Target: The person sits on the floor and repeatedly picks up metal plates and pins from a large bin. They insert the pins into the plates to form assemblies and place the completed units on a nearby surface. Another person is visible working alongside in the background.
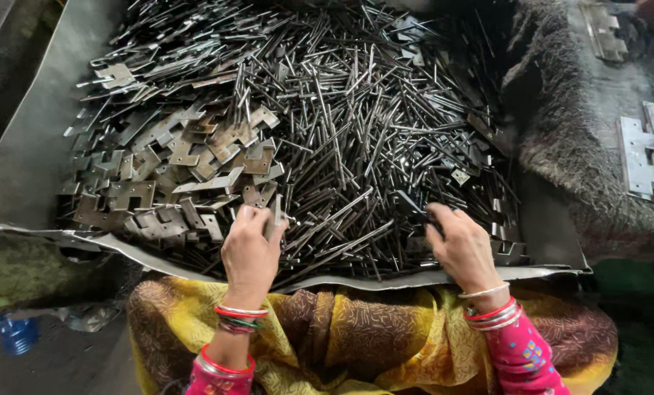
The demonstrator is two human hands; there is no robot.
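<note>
We see left hand pinching a flat hinge plate upright at the pile's near edge | right hand fingers closed on a dark plate over the metal pins | loose hinge plates heaped left | all on a metal tray

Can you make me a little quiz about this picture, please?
1. True or false: the left hand holds a flat metal plate.
2. Which fills the middle of the tray? A) thin metal pins B) wooden blocks C) cloth scraps
3. Where do the finished hinges lie: left or right of the tray?

Key
1. True: its grip is closed on the plate.
2. A: pins are heaped in the middle, with loose plates piled to the left.
3. Right, on dark cloth. The right hand is pinching a dark piece.
</note>
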